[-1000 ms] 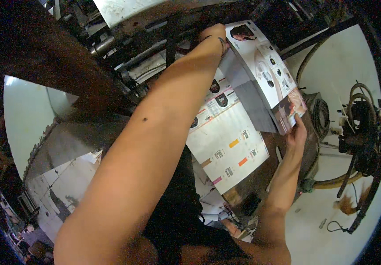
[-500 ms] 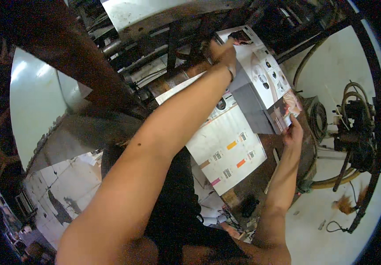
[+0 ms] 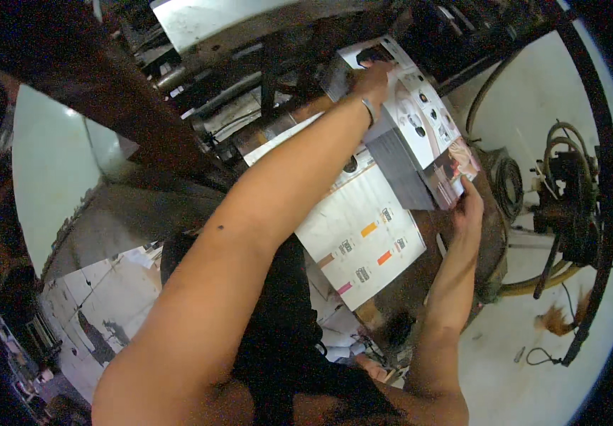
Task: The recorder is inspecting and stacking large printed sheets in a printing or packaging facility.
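A stack of glossy printed sheets point(image 3: 423, 128) with product pictures and a dark grey edge lies tilted over a larger white sheet point(image 3: 363, 234) with small coloured blocks. My left hand point(image 3: 373, 84) reaches across the stack's far part, a band on its wrist. Its fingers stretch over the printed face, slightly smeared by motion. At the stack's near right corner my right hand point(image 3: 469, 204) is closed, pinching the edge, with part of its fingers hidden. The sheets rest on a brown, worn surface point(image 3: 409, 295).
Dark metal machine bars point(image 3: 271, 74) stand behind the sheets. A brown beam point(image 3: 100, 78) crosses on the left. Beyond my right arm are a coil of black hose point(image 3: 508, 183), a dark device with hoses point(image 3: 569, 195) and a black metal frame point(image 3: 610, 177).
My left hand has shifted a little rightward over the printed stack, its fingers now further across the face. My right hand stays at the corner. The whole view has shifted slightly.
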Demonstrator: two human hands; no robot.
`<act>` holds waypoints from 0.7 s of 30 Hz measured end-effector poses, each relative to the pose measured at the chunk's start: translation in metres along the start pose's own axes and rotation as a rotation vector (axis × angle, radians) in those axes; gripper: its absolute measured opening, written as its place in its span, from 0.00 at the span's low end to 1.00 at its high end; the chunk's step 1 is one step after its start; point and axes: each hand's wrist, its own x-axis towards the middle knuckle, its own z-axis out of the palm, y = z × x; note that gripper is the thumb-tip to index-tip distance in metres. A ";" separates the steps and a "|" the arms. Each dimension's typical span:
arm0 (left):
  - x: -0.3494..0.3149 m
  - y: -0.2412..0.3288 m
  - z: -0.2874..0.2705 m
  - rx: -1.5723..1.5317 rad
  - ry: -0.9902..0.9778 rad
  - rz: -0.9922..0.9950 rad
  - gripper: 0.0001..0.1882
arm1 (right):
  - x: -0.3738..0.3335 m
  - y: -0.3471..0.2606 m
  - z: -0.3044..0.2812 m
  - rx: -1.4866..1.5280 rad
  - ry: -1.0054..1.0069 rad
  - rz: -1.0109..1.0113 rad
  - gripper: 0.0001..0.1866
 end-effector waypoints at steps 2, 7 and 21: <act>0.011 -0.006 -0.001 -0.081 -0.058 0.002 0.16 | 0.000 -0.001 0.000 -0.027 0.047 -0.023 0.11; 0.018 -0.001 -0.002 0.094 -0.076 0.034 0.20 | 0.005 -0.003 -0.006 -0.075 0.029 -0.014 0.13; 0.042 -0.003 -0.020 -0.142 -0.139 -0.036 0.18 | 0.002 -0.001 0.004 -0.064 0.134 -0.122 0.11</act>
